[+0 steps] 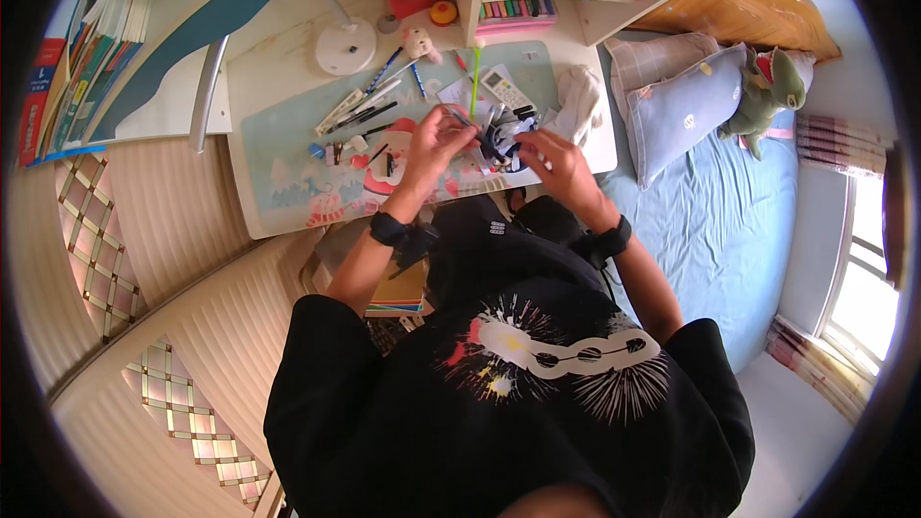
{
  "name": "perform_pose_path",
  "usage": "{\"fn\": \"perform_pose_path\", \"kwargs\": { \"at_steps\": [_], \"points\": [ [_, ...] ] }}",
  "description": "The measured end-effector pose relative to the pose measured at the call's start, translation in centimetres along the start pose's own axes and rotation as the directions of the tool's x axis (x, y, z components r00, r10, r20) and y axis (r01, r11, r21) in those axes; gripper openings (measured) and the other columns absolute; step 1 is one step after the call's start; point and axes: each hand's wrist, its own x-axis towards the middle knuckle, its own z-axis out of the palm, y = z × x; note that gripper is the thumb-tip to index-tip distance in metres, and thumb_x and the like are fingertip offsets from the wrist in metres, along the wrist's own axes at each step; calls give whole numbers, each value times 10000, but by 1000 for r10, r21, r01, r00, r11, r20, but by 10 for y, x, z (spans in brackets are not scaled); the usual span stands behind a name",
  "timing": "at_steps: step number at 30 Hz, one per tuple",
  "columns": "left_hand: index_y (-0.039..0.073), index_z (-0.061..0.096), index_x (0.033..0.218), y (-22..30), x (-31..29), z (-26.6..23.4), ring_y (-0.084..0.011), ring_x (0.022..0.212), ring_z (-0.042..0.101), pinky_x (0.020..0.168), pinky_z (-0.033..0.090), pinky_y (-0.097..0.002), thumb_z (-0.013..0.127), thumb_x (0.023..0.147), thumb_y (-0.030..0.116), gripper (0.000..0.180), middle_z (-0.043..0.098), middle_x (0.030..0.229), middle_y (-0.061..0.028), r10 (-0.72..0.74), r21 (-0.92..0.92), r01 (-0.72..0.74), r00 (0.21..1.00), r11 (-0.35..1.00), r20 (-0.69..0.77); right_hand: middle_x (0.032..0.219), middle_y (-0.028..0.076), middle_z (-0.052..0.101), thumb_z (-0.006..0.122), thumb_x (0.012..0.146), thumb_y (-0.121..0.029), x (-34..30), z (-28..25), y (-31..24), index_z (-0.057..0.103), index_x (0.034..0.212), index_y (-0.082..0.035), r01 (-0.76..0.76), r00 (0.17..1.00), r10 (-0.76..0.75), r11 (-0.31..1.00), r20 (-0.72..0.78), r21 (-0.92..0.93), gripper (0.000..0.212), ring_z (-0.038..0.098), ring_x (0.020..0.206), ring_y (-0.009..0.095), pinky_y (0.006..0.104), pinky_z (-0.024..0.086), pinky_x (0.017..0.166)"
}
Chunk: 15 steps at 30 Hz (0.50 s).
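My left hand [434,146] is closed in a pinch over the desk, with a thin pen-like stick [460,118] between thumb and fingers. Just right of it lies a jumbled heap of small dark, white and bluish things [507,136], too small to tell apart. My right hand [564,171] reaches the heap's right side with bent fingers pressed together; what they grip is hidden. Left of my left hand, several pens [363,113] lie loosely in a row. Small pieces, among them a white block like an eraser [355,145], lie nearer me.
The desk mat [278,158] bears a white remote control [507,89], an upright green stick [475,82], a crumpled pale cloth [578,104] and a white lamp base [345,46]. Shelves [576,14] rise behind. To the right stands a bed [700,221] with pillows and a green dinosaur toy [772,91].
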Motion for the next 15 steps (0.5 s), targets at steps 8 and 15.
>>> {"fn": "perform_pose_path", "kwargs": {
  "at_steps": [8, 15],
  "points": [
    [72, 550, 1043, -7, -15, 19, -112, 822, 624, 739, 514, -241, 641, 874, 95, 193, 652, 950, -56, -55, -76, 59, 997, 995, 52, 859, 176, 643, 661, 810, -91, -12, 7, 4, 597, 995, -8, 51, 999, -51, 998, -8, -45, 212, 634, 729, 341, 369, 502, 625],
    [22, 594, 946, -32, -10, -2, -73, 720, 580, 653, 468, -215, 626, 892, 138, 132, 618, 826, 8, 12, 313, 10, 997, 950, -70, 836, 127, 671, 542, 897, -42, -37, -22, 50, 492, 1085, 10, -262, 916, 296, 953, -272, 154, 202, 648, 682, 227, 309, 504, 625]
  ]
}}
